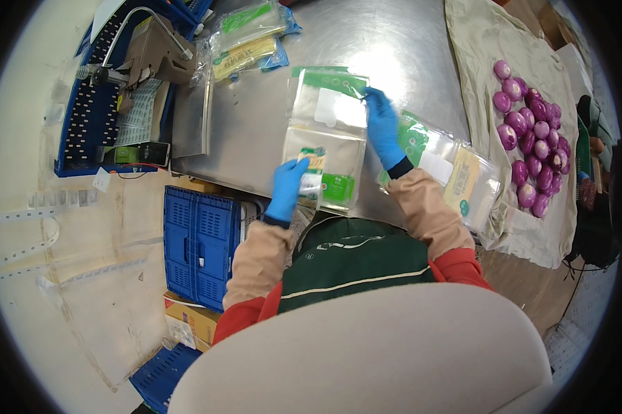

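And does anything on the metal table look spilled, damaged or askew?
Nothing looks spilled or damaged; only the clear green-printed plastic bags right of the right blue-gloved hand look askew, slanting, one end apparently over the wrinkled cream cloth.

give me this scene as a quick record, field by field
left hand: blue-gloved, holding a small green-and-white printed piece over the bag's lower part
right hand: blue-gloved, fingertips at the bag's upper right corner; grip unclear
bag: clear, green-topped, in front of the person
table: bare metal
right side: more clear bags; purple onions on a pale cloth
upper left: wrapped packs
below table: blue crates
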Demonstrator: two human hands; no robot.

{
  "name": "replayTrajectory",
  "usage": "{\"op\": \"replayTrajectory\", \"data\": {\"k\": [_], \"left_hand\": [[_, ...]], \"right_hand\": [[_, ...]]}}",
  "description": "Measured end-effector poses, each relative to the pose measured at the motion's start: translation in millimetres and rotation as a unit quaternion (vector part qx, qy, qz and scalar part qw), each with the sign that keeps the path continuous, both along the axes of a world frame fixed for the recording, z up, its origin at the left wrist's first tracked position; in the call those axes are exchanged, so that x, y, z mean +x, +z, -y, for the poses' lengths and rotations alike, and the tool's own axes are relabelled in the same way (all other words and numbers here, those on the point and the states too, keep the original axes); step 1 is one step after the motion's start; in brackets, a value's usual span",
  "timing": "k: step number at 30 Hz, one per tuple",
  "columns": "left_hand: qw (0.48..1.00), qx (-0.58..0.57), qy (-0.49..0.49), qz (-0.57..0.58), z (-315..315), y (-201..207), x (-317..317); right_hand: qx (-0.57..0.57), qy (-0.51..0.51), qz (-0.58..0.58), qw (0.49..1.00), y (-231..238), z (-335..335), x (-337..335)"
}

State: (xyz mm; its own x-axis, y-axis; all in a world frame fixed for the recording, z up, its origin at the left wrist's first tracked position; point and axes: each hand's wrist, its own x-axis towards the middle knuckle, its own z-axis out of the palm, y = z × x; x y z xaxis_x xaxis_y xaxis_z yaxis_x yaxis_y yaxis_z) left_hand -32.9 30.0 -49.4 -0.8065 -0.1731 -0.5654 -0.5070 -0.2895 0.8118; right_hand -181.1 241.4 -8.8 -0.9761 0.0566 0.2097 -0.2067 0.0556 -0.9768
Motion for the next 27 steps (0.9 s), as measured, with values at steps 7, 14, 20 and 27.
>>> {"op": "replayTrajectory", "data": {"k": [7, 14, 20, 27], "left_hand": [[0.988, -0.018, -0.154, 0.017, 6, -12, -19], [0.986, 0.086, -0.143, 0.018, 32, 50, 81], [0.993, 0.095, 0.034, -0.066, 30, 45, 84], [1.0, 0.017, -0.011, -0.021, -4, 19, 8]], "right_hand": [[0.398, 0.364, 0.098, 0.836, -21, 35, 42], [0.394, 0.49, -0.115, 0.769, -19, 2, 51], [0.329, 0.482, -0.11, 0.805, -57, -3, 48], [0.043, 0.019, 0.079, 0.996, -4, 5, -25]]}}
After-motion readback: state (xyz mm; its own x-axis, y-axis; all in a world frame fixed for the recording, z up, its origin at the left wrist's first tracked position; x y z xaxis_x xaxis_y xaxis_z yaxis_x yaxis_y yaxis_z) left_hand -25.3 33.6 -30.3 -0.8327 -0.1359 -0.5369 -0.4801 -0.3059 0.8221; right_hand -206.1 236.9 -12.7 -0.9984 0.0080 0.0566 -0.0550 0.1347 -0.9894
